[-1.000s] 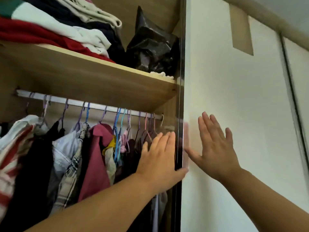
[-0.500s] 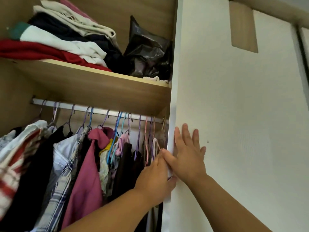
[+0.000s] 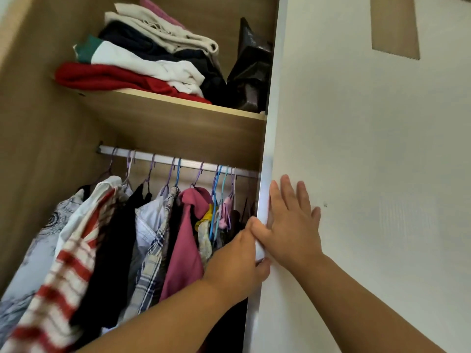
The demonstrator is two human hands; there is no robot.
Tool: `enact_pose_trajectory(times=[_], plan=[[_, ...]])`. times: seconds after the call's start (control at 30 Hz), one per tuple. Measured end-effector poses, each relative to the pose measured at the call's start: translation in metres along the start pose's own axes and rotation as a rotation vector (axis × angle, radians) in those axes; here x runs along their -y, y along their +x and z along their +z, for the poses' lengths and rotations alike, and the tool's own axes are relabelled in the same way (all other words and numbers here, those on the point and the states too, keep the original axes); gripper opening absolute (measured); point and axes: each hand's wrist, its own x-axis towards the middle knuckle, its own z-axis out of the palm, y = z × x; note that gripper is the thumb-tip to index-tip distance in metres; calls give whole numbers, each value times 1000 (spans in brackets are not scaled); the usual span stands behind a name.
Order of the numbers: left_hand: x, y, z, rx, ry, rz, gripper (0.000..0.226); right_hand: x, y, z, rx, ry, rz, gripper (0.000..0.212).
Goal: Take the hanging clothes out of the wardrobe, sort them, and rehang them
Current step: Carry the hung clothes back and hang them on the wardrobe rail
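Door (image 3: 369, 149) slid left, hiding rod (image 3: 163, 159) end; left grip (image 3: 239, 261) pinches its edge, right grip (image 3: 290, 230) flat

Head-worn view, angled upward into the wardrobe (image 3: 51, 149), close to its door (image 3: 356, 149) (single camera)

Nothing readable here, honestly. No print, tags or numbers that I can make out on the hanging clothes (image 3: 183, 238) at the near left, on the folded pile (image 3: 142, 62) up on the far shelf, or on the black bag (image 3: 251, 72) next to it. The white door (image 3: 382, 174) on the right is plain too.
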Motion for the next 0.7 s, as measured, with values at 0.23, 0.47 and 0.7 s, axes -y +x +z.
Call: enact_pose_trajectory(times=[0.23,0.47,0.7], plan=[[38,-24,-51,-94,114,-25,53,61,5,11,-48,23,-68,82],[80,-47,-106,-183,261,-6,62,100,5,30,-140,-22,-282,72],[116,-69,-149,-326,493,-71,63,137,9,47,-261,-11,-444,62]])
